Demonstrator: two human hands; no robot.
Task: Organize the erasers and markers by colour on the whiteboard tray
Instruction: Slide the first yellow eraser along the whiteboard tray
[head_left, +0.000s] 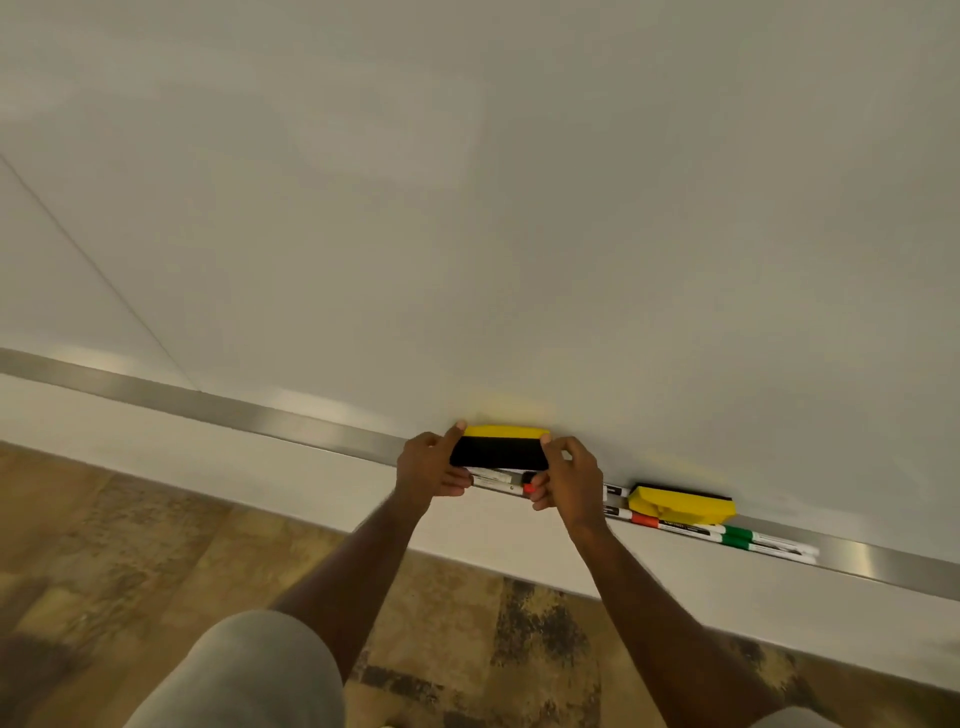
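Above tray (218, 408): eraser (500, 448), both hands' grip.

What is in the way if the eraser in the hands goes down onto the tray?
Markers. The held eraser hangs right above a red-capped marker lying in the tray, between both hands.

Metal whiteboard tray (291, 422) runs diagonally from left edge, mid-height, down to lower right of frame. Left stretch bare. Centre of frame: red-capped marker (501, 480) lying lengthwise in the tray, partly hidden. Right of centre: yellow eraser (681, 505) resting on the tray, black felt toward the board. In front of it, a red-banded marker (655, 521), then two green-banded markers (748, 540) side by side, lengthwise. A black-capped marker (616, 490) shows just left of the eraser.
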